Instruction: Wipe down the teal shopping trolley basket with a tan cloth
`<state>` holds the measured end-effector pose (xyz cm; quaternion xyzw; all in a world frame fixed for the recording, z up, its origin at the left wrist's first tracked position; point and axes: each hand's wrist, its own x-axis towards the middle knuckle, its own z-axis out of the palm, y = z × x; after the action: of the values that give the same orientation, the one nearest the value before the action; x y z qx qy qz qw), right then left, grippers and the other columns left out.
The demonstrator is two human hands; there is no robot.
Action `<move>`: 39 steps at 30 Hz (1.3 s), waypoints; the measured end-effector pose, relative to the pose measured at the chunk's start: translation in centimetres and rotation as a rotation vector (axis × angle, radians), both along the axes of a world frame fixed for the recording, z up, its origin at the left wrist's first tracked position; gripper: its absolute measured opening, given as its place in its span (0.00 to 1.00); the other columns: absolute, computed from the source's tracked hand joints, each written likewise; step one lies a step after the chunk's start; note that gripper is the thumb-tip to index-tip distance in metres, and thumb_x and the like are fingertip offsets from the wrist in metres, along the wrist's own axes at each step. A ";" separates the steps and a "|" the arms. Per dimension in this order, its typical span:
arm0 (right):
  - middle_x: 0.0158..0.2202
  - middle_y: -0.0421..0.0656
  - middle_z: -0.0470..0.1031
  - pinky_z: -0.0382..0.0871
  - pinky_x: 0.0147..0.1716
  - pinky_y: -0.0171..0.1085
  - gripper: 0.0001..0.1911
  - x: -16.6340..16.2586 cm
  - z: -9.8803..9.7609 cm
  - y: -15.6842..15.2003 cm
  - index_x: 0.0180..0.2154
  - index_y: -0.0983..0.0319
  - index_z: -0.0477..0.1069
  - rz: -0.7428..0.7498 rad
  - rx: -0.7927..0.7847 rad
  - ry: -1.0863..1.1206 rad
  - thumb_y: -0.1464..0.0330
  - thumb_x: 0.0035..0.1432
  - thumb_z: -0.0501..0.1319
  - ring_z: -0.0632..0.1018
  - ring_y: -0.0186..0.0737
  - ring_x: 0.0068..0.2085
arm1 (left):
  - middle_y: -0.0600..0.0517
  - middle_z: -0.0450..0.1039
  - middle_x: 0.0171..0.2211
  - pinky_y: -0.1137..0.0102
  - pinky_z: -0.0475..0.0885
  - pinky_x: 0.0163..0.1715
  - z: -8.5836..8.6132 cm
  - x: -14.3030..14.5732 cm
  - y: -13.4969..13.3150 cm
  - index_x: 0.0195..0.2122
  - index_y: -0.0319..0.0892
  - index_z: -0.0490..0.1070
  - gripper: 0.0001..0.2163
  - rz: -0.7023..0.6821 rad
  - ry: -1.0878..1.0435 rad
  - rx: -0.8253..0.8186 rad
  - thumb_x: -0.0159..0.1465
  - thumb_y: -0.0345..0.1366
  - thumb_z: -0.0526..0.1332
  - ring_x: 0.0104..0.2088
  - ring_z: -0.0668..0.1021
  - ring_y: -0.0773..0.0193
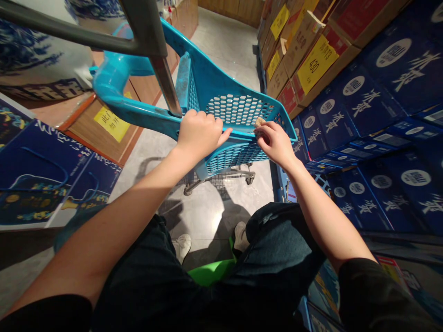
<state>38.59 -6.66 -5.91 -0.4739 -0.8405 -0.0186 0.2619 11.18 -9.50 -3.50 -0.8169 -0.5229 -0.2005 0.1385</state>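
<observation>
Below, grey aisle floor (221, 46); left grip (200, 133) clasps cart (216, 78), right grip (277, 144) pinches tan wad (259, 121).

Right of the blue plastic trolley (235, 83), a yellow paper sign (316, 64) on a red-and-brown cardboard carton (346, 54) reads "430"; dark-blue boxes (356, 115) read "冰爽". Left, another yellow sign (112, 121) on a wooden cabinet (83, 122) includes "勿开".
</observation>
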 end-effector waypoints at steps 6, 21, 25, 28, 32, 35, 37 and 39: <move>0.52 0.53 0.82 0.77 0.57 0.57 0.15 -3.0 0.7 0.0 0.47 0.59 0.81 0.026 -0.019 -0.020 0.71 0.64 0.58 0.79 0.59 0.54 | 0.36 0.84 0.41 0.51 0.70 0.50 -0.3 -0.2 0.2 0.44 0.37 0.83 0.23 0.004 -0.042 -0.026 0.77 0.49 0.54 0.47 0.83 0.40; 0.56 0.53 0.81 0.78 0.59 0.57 0.17 -2.3 0.5 -0.7 0.52 0.59 0.81 0.078 -0.010 -0.047 0.72 0.65 0.58 0.79 0.59 0.58 | 0.38 0.84 0.39 0.51 0.71 0.49 0.0 -1.5 0.0 0.45 0.42 0.84 0.24 0.006 -0.015 -0.009 0.76 0.52 0.52 0.46 0.83 0.42; 0.55 0.53 0.82 0.78 0.58 0.59 0.17 0.9 -0.4 -0.8 0.50 0.58 0.81 0.013 -0.009 -0.029 0.71 0.64 0.58 0.80 0.59 0.56 | 0.39 0.84 0.37 0.51 0.71 0.48 -0.1 -1.9 -0.2 0.44 0.44 0.84 0.24 0.007 -0.039 0.015 0.76 0.53 0.53 0.45 0.83 0.41; 0.56 0.54 0.81 0.78 0.58 0.60 0.18 2.5 -1.0 -1.0 0.51 0.59 0.81 -0.024 -0.005 -0.006 0.70 0.64 0.58 0.80 0.59 0.56 | 0.38 0.84 0.37 0.50 0.70 0.48 0.1 -1.6 -0.4 0.43 0.42 0.84 0.24 0.042 -0.033 -0.002 0.76 0.53 0.53 0.45 0.83 0.40; 0.59 0.56 0.80 0.76 0.61 0.62 0.19 2.2 -1.3 -1.2 0.53 0.60 0.81 -0.037 0.005 -0.001 0.72 0.64 0.59 0.78 0.61 0.60 | 0.35 0.83 0.40 0.47 0.69 0.51 0.5 -0.8 -0.6 0.45 0.37 0.83 0.25 0.102 -0.025 -0.014 0.76 0.52 0.52 0.48 0.82 0.38; 0.60 0.55 0.79 0.75 0.63 0.61 0.19 0.4 -1.2 -1.4 0.54 0.59 0.80 0.004 0.003 -0.010 0.73 0.64 0.59 0.76 0.60 0.62 | 0.35 0.83 0.43 0.45 0.68 0.55 0.6 0.2 -0.6 0.49 0.38 0.82 0.21 0.069 -0.070 0.059 0.77 0.48 0.54 0.53 0.80 0.38; 0.62 0.55 0.78 0.74 0.64 0.60 0.20 -1.0 -1.0 -1.6 0.56 0.60 0.79 0.047 0.003 -0.014 0.74 0.65 0.58 0.75 0.60 0.63 | 0.37 0.82 0.46 0.44 0.67 0.59 0.4 1.6 -0.7 0.52 0.41 0.81 0.17 0.022 -0.085 0.076 0.76 0.43 0.55 0.55 0.78 0.39; 0.63 0.55 0.77 0.73 0.65 0.60 0.22 -2.2 -0.7 -1.7 0.58 0.60 0.78 0.078 0.006 -0.024 0.74 0.66 0.58 0.74 0.59 0.64 | 0.37 0.82 0.48 0.45 0.67 0.60 0.0 3.3 -1.1 0.52 0.41 0.80 0.16 -0.027 -0.052 0.031 0.76 0.38 0.54 0.56 0.78 0.40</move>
<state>36.40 -8.37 -6.65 -0.4399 -0.8612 -0.0164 0.2539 14.53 -10.63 -3.53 -0.8162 -0.5119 -0.2317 0.1347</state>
